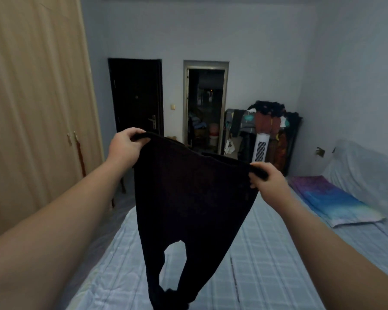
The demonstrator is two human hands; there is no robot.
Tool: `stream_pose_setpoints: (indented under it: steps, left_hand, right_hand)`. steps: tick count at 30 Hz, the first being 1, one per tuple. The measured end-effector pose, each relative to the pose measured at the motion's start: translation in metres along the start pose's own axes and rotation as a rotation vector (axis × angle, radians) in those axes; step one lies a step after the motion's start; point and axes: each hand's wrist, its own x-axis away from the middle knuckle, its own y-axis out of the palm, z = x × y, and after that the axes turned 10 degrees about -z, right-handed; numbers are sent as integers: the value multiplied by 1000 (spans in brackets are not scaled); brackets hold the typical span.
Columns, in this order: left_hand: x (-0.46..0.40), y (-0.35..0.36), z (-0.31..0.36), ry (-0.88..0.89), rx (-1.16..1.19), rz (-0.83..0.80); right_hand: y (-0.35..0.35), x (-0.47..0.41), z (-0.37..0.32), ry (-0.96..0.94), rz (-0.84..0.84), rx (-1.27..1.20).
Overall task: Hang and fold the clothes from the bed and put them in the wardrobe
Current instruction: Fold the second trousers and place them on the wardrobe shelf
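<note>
2 hands up, your left hand (124, 145) and right hand (268, 183) each pinching a waistband corner of the black leggings (188, 198) dangling over the bed (267, 253), so you're mid-fold; next I'd lay them flat, legs together.

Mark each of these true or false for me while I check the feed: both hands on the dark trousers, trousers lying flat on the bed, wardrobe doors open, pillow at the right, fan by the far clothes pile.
1. Both hands hold the black knit trousers by the waistband. True: left hand and right hand each have a grip on a corner.
2. The trousers lie flat on the pale blue checked bed. False: they hang in the air above it.
3. The beige wooden wardrobe stands open. False: its doors are closed.
4. A purple and blue pillow lies on the right. True.
5. A white tower fan stands by the far clothes pile. True.
</note>
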Motion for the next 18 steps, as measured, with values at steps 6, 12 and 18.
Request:
stream_pose_setpoints:
  steps: [6,12,18]
  left_hand:
    - [-22,-12,48,103,10,-27]
    - [-30,-15,76,136,166,7]
    - [-41,-47,83,148,137,-260]
  right_hand:
    - [-32,-40,-47,74,256,-323]
    - [-55,-60,-86,57,294,-459]
    - [-87,-65,-97,18,187,-450]
